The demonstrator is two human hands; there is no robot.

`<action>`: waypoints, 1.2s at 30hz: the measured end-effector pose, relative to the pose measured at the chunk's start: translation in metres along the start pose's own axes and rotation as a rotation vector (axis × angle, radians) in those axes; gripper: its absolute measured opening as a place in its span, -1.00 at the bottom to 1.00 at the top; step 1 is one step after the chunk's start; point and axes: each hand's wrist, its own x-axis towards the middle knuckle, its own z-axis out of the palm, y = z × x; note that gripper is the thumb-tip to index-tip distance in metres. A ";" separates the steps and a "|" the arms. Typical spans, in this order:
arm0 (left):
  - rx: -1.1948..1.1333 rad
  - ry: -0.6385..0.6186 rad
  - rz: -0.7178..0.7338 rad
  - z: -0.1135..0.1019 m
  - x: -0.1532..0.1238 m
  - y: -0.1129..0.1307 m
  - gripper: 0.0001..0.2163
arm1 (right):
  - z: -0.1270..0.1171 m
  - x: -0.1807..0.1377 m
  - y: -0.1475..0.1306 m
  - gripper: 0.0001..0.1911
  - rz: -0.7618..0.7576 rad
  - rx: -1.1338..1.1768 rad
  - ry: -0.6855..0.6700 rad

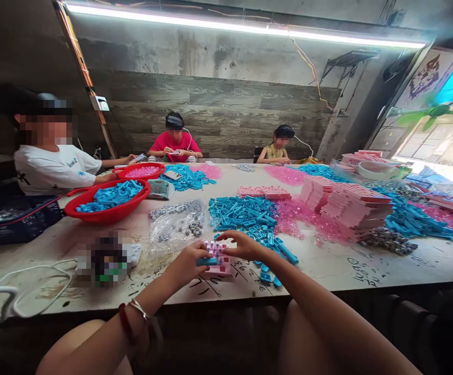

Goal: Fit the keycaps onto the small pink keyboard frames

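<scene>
My left hand (pixel 190 262) is closed around a blue plastic piece (pixel 206 262) and the left side of a pink plastic tray (pixel 222 268). Rows of small shiny clear and pinkish pieces sit in the tray's upper part, and square openings show lower down. Over the tray's upper right, my right hand (pixel 244 246) is bent with thumb and fingertips at the small pieces. Whatever is between those fingertips is too small to make out. Just beyond my hands lies a heap of blue plastic pieces (pixel 242 211), with loose ones near my right wrist.
Stacked pink trays (pixel 357 208), pink clear pieces (pixel 300 221) and small metallic parts (pixel 388 241) lie to the right. A clear bag (pixel 177 224) and a red basin (pixel 107 213) of blue pieces stand left, near a white cable (pixel 26 268). Three people sit around the table.
</scene>
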 end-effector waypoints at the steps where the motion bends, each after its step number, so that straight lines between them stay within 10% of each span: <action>1: -0.025 0.015 -0.024 -0.002 0.001 -0.001 -0.76 | 0.001 0.000 -0.006 -0.68 -0.031 0.027 0.010; 23: 0.013 -0.189 0.012 -0.026 -0.003 -0.013 -0.84 | 0.037 0.001 -0.038 -0.98 -0.244 -0.267 0.055; 36: 0.115 -0.240 0.069 -0.015 0.005 -0.035 -0.88 | 0.043 -0.001 -0.046 -0.83 -0.182 -0.345 -0.045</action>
